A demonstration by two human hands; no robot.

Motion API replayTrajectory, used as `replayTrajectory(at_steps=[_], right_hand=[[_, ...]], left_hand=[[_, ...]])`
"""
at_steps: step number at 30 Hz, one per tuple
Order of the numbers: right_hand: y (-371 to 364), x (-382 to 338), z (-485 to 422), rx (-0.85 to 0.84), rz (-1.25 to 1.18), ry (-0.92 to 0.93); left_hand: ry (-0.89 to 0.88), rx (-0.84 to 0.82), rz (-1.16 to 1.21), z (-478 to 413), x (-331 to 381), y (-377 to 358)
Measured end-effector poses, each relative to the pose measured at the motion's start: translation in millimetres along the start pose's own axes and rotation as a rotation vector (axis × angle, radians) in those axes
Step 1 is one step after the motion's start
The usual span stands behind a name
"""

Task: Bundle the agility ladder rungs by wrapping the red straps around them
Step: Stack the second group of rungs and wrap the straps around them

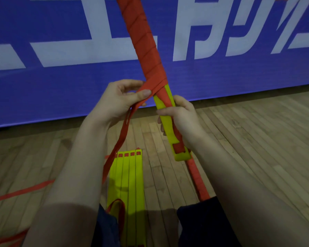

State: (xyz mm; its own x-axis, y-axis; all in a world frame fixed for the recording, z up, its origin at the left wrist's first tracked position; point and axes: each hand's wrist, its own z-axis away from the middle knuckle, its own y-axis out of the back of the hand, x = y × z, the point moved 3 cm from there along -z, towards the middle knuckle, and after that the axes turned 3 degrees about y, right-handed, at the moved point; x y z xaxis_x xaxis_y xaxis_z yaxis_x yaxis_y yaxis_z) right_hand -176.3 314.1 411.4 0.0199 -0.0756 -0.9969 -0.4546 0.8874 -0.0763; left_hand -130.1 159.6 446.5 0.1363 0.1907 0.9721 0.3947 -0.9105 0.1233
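Dark cloth over the person's legs (203, 223) fills the bottom edge, with both bare forearms reaching forward above it. Between the legs, a flat row of yellow rungs (130, 184) lies side by side on the wooden floor (239, 139), small red squares showing through the slots at their far ends and a red loop (118, 205) lying over their near end. A loose red strap (25, 190) trails across the floor to the left. By the right forearm a red-wrapped length (197, 179) slants along the floor; whether it joins the held bundle I cannot tell.

Further out, the right hand (182, 114) grips the rung bundle (165, 122) round its bare yellow lower part, fingers curled about it, holding it tilted up and away. Just to the left, the left hand (118, 100) pinches the wrapping strap (121, 136) between thumb and fingers where it leaves the bundle; from there the strap hangs down toward the rungs on the floor. Above both hands the bundle is covered in spiralling red turns (146, 43) up to the top edge of the view. Behind it stands a blue banner (61, 77) with large white lettering, its foot meeting the floor.
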Motion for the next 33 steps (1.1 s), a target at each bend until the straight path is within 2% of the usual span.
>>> replayTrajectory(at_steps=[4,7,11,14,19,25,28,31,33], right_hand=[[-3.6,-2.7,1.9,-0.090,-0.169,-0.024],[-5.2,-3.3,2.3,-0.141,-0.245,-0.027],[-4.4,-4.3,6.3,-0.236,-0.309,-0.080],[-8.7,-8.4,14.6,-0.405,-0.391,-0.192],[-15.9,-13.6,25.3,-0.632,-0.531,-0.233],[-26.1,-5.9,24.7,-0.941,-0.821,-0.339],[-25.2,-3.6,22.7,-0.863,-0.708,-0.310],[-18.8,-7.3,18.7,-0.664,-0.469,-0.200],[-15.1,-4.1,8.8,-0.469,-0.271,-0.167]], left_hand=[[-0.045,-0.080,-0.128,-0.9,0.8,2.9],[-0.056,-0.105,-0.123,-2.0,-1.1,-0.1],[-0.023,-0.128,0.124,-4.9,-9.3,-9.6],[-0.024,-0.204,0.349,-5.1,-10.3,-16.5],[-0.113,-0.477,0.482,0.8,-5.7,-25.4],[-0.172,-0.563,0.578,3.7,-5.0,-26.6],[-0.172,-0.513,0.517,3.9,-3.9,-24.5],[-0.106,-0.404,0.510,0.1,-10.5,-19.7],[-0.046,-0.298,0.497,-3.9,-17.5,-15.5]])
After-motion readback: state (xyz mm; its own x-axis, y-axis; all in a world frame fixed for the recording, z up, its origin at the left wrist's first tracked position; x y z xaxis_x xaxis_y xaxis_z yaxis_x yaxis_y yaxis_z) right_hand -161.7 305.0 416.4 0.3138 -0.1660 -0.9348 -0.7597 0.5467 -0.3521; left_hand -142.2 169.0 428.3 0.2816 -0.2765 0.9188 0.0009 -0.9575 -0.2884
